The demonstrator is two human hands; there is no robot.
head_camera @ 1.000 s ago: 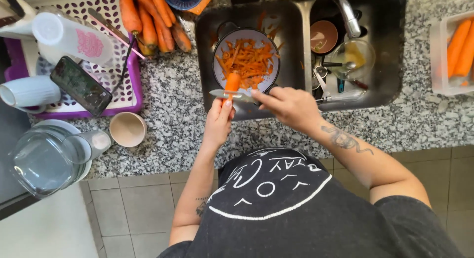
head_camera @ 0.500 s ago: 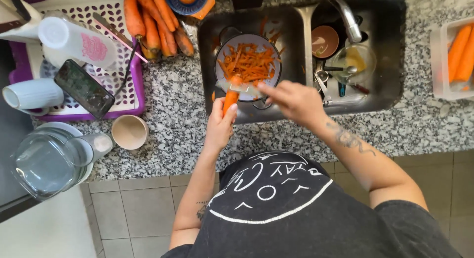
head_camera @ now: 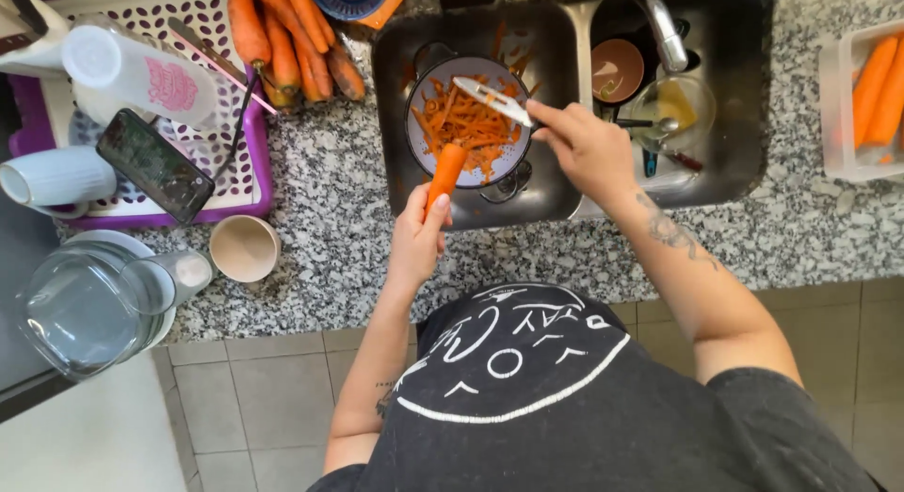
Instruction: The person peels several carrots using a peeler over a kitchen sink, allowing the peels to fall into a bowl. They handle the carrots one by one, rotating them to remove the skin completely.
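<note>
Gripping carrot [head_camera: 446, 175], peeler [head_camera: 492, 100] above colander rim [head_camera: 411, 115]

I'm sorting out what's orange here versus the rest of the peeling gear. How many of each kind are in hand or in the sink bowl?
Carrot being peeled, in the left hand: 1
Peeler, in the right hand: 1
Colander with the peelings: 1
Total: 3

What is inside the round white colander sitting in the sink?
The round white colander holds a heap of orange carrot peelings; the heap hides most of its bottom.
</note>
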